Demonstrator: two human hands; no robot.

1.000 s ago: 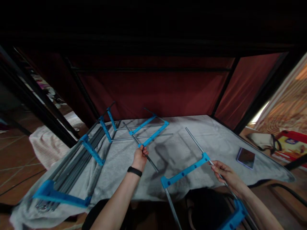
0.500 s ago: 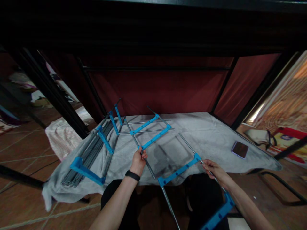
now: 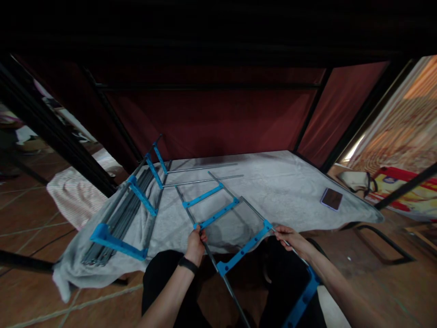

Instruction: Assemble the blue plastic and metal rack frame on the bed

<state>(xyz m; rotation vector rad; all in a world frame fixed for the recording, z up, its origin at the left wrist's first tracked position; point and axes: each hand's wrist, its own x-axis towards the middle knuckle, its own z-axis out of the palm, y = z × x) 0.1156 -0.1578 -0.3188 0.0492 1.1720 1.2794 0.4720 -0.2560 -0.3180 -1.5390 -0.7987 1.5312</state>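
Observation:
My left hand (image 3: 197, 243) is closed round the left metal tube (image 3: 212, 257) of a ladder-like frame, just below a blue crossbar (image 3: 220, 213). A second blue crossbar (image 3: 203, 196) lies farther up the same frame. My right hand (image 3: 290, 239) pinches the right metal tube (image 3: 254, 209), close to the end of a nearer blue crossbar (image 3: 244, 251). That tube's far tip is beside the corner of the crossbar above; whether it is inserted I cannot tell. Another blue crossbar (image 3: 302, 303) hangs over my right knee.
At left on the grey blanket (image 3: 280, 182) stands another frame with blue crossbars (image 3: 119, 246), beside a bundle of grey tubes (image 3: 118, 228). Two thin tubes (image 3: 205, 180) stick out rightward from it. A phone (image 3: 331, 199) lies at right. Dark posts (image 3: 362, 114) flank the blanket.
The right tube's far tip has come up to the corner of the farther frame section, closing the gap. That section has tipped down toward me. The view has shifted slightly.

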